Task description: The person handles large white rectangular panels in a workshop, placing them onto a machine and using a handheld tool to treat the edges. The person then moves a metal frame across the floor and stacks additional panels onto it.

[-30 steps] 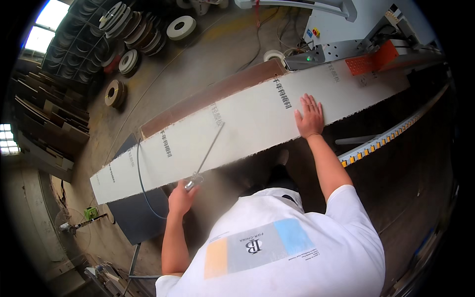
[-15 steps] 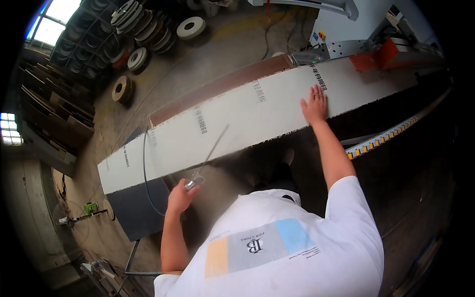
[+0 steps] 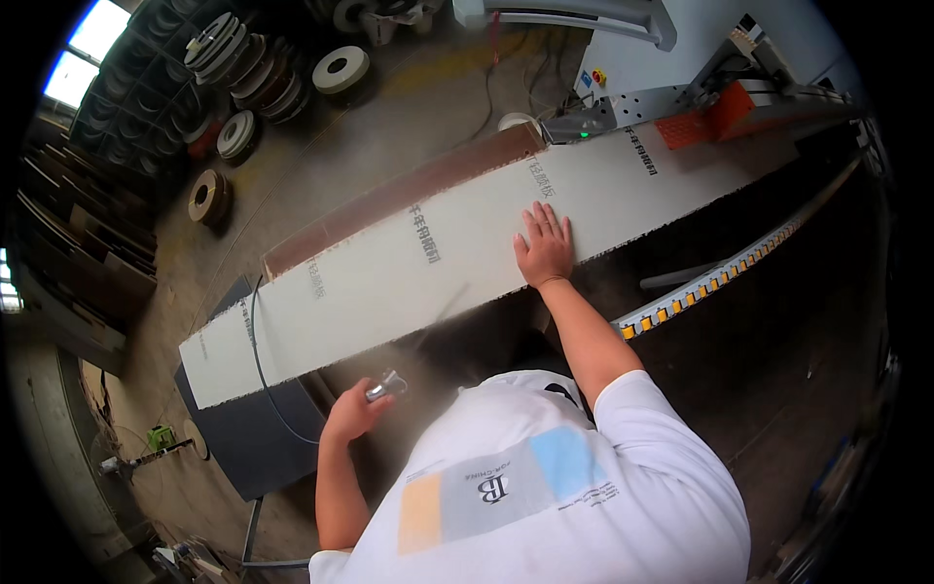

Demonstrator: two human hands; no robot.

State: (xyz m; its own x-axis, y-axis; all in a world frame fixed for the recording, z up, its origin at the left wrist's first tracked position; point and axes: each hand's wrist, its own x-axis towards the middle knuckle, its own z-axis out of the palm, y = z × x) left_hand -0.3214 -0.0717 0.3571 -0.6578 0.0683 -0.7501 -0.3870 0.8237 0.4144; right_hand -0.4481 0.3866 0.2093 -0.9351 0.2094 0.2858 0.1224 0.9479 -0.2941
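Right hand flat on long white panel, left hand gripping air blow gun just off panel's near edge.

Right hand [image 3: 545, 245] laid palm-down, fingers spread, on white panel [image 3: 409, 268] near its long edge at 6 o'clock side, about mid-length. Left hand [image 3: 352, 414] closed in fist around metal blow gun [image 3: 385, 386], thin nozzle tube blurred, aimed toward 1 o'clock at panel edge; haze of dust seen around nozzle. Thin dark hose [image 3: 255, 341] looped over panel's end at 9 o'clock, down toward left hand. Panel ran diagonally from 8 o'clock to 2 o'clock, brown board [image 3: 409, 190] just behind it at 12 o'clock side. Far end met grey machine [image 3: 681, 58] with orange guard [image 3: 725, 112] at 1 o'clock. Yellow-dotted roller rail [image 3: 720, 282] at 3 o'clock of right hand. Stacked rolls [image 3: 243, 68] on floor at 10 o'clock. Dark cabinet [image 3: 248, 438] under panel's low end.
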